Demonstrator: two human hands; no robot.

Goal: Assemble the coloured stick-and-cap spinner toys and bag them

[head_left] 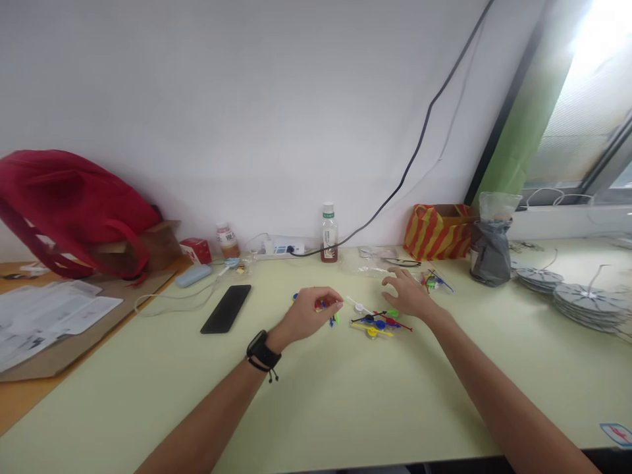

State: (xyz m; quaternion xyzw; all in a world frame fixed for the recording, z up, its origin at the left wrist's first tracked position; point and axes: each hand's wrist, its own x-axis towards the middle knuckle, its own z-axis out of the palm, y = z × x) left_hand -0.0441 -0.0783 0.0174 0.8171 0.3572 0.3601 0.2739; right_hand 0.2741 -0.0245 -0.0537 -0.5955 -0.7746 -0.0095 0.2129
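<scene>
Over the pale green table, my left hand [312, 315] has its fingers curled, thumb and index tips close together. Whatever may be between them is too small to make out. Under and behind it lie small coloured plastic pieces [336, 318], partly hidden by the hand. To the right is a loose cluster of spinner-like pieces with round hubs and thin arms: a yellow one [372, 332], a blue one [380, 324], a white one [359, 307], plus black, red and green ones. My right hand [405, 293] hovers at the cluster's right edge, fingers spread, with nothing visible in it.
A black phone [226, 309] lies at left. Along the wall stand a drink bottle [329, 237], a power strip [286, 249] and a striped bag [437, 234]. Clear plastic bags [363, 263] lie behind the hands. Stacked grey discs [590, 306] are at right, a red backpack [74, 204] at left.
</scene>
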